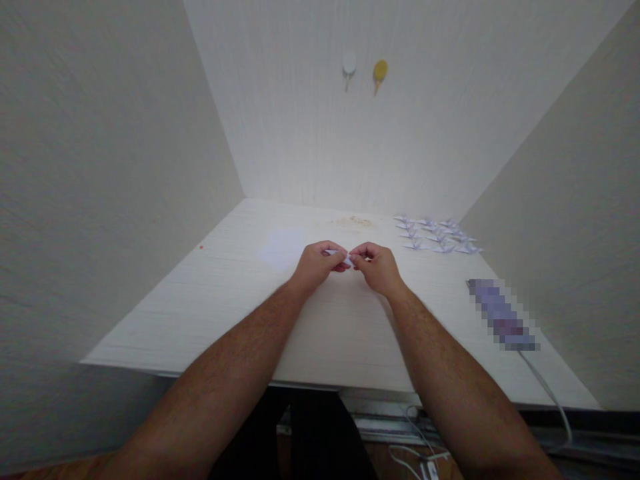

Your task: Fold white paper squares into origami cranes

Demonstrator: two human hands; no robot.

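In the head view, the left hand [323, 261] pinches a small white paper [349, 259], and the right hand [375, 265] grips its end, at the left hand's 3 o'clock, both over the table [200, 300]. Paper figures [438, 237] sit at 2 o'clock from them. The step looks like fine folding; the next move seems to call for a light, steady pinch.

Place: seemingly a home, a walled-in nook
Walls [290, 120]: pale, streaky, close on three sides
Hooks [381, 70]: one white, one yellow, up high
Tabletop [200, 313]: white, grained
Floor [383, 460]: brown, wood-look
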